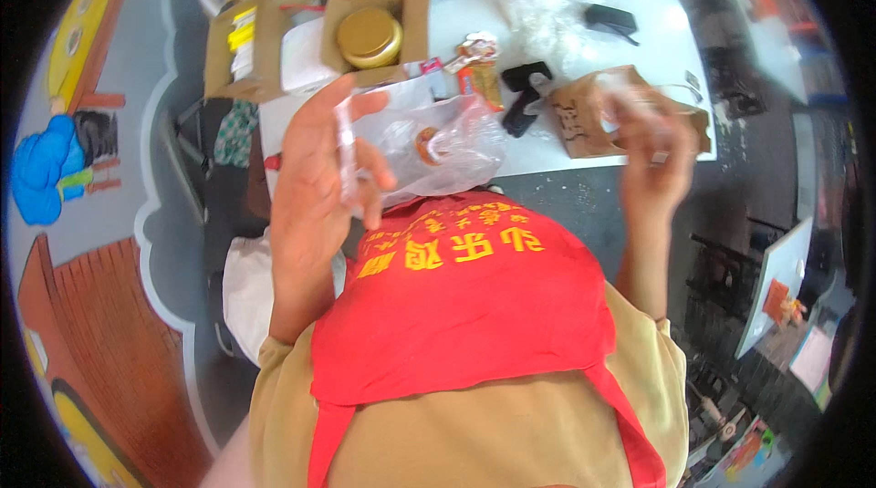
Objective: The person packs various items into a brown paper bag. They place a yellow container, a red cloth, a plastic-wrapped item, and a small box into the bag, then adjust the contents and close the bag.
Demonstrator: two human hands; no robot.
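On the left, my left hand [308, 180] is raised with a thin whitish strip-like item [346, 146] held along its fingers, seen nearly edge-on. My right hand [660, 159], blurred, pinches a small pale, see-through packet [629, 101] in front of a brown paper bag [575, 118] that bears writing. Between my hands, a clear plastic bag [458, 146] at the near table edge has a small round orange-brown item [428, 146] in or under it. Behind that bag lie an orange and gold wrapper [482, 81] and a black strap-like object [523, 98].
Cardboard boxes stand at the back left of the white table [657, 43], one holding a gold-lidded jar [369, 36]. Crumpled clear plastic [547, 23] and a black case [610, 19] lie towards the right. A red apron [465, 310] covers my front.
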